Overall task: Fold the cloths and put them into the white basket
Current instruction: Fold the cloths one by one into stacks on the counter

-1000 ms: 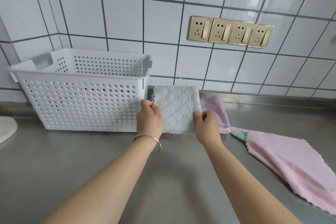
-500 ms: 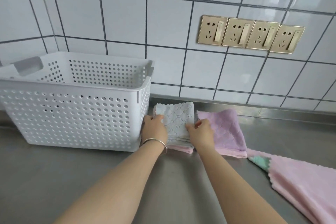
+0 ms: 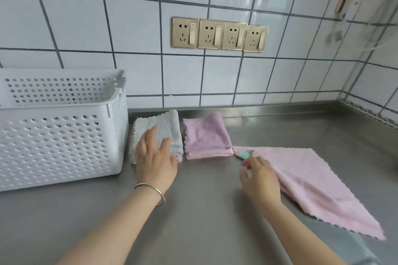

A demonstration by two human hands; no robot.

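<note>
Grey cloth under flat L hand; R hand relaxed beside pink cloth.

A steel bench ran along a wall of white tiles with dark grout, meeting it at a raised metal lip along the back edge. Four gold sockets sat side by side in a row on the wall above the bench's back edge. Near the back right corner, a blurred white fitting hung on the tiles.
</note>
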